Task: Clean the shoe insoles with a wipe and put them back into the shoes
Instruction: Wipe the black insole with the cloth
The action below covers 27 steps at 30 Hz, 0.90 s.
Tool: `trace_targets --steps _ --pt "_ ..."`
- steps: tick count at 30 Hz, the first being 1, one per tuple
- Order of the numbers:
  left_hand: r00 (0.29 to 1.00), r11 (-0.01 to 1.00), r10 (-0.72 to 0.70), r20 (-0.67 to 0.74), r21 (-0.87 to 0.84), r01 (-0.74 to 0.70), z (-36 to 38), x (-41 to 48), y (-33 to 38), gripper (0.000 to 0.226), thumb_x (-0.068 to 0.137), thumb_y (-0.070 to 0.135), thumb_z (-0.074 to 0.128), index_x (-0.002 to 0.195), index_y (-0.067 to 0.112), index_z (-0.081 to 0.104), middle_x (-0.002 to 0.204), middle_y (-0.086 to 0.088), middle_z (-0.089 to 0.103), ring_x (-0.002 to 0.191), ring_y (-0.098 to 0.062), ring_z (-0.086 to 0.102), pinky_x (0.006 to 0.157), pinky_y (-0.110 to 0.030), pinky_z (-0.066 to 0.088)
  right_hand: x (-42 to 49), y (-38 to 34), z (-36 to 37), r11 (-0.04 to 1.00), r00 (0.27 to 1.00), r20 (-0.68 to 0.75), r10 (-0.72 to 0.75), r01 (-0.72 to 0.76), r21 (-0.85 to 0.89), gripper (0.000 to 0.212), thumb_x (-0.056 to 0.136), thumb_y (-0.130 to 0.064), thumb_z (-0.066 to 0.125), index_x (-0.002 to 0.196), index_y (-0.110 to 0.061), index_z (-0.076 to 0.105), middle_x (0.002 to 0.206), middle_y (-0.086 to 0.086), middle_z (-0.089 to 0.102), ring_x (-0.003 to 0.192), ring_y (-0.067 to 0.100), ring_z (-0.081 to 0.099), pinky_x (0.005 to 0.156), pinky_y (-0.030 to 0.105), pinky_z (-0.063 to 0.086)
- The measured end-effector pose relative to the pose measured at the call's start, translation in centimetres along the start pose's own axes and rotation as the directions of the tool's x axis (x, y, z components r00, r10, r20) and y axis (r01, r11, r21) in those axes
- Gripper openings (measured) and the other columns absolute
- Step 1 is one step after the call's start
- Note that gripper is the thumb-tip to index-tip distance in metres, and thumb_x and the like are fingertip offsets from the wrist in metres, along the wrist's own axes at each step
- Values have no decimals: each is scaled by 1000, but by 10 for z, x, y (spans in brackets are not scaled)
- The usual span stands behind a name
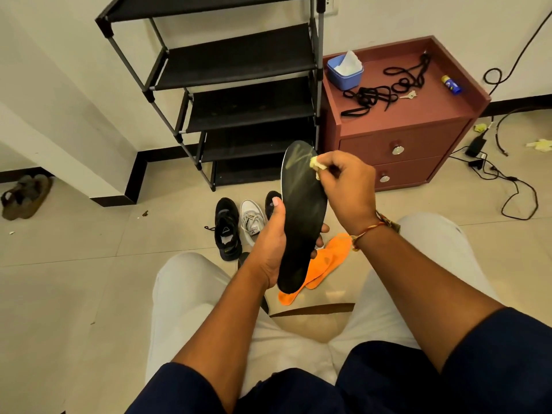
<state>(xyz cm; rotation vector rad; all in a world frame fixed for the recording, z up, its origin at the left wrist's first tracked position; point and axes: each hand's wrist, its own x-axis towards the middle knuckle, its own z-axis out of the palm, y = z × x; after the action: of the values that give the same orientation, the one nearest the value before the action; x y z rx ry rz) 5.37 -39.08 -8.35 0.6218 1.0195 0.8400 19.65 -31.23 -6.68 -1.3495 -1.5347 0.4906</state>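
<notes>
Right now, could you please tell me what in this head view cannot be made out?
- Third shoe: mostly hidden behind the left hand and black insole.
- Orange insoles: partly covered by the black insole and right hand's wrist; their number is unclear.
- Wipe: bunched in the right grip, mostly hidden.
- White shoe label: too small to read.
- Sandals: blurred near the left edge.

Matt black insole (301,216), crumpled paper wipe (317,165), glossy floor tiles (89,279)
</notes>
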Motion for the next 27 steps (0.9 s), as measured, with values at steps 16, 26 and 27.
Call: trace_targets --steps 16,26,27 --pt "996 936 10 -88 -349 -40 -14 6 8 89 93 77 28 128 6 68 117 -14 67 97 -24 65 86 -39 52 -7 0 7 946 979 73 188 -201 253 14 95 -18 65 105 -27 64 108 -3 65 98 12 65 77 31 60" --pt "972 943 156 -178 -267 -201 -15 -1 13 65 104 63 19 139 23 57 129 -7 69 117 -23 67 83 -37 59 -27 -15 19 981 959 220 -180 159 109 21 92 -7 67 111 -12 75 113 1 70 106 8 63 95 21 52" --pt "971 946 163 -175 -254 -204 -15 -1 13 64 104 62 19 136 24 59 126 -5 71 114 -20 69 82 -36 59 -27 -15 19 980 957 215 -196 182 83 22 91 -6 67 111 -11 75 113 2 71 107 9 64 97 22 51"
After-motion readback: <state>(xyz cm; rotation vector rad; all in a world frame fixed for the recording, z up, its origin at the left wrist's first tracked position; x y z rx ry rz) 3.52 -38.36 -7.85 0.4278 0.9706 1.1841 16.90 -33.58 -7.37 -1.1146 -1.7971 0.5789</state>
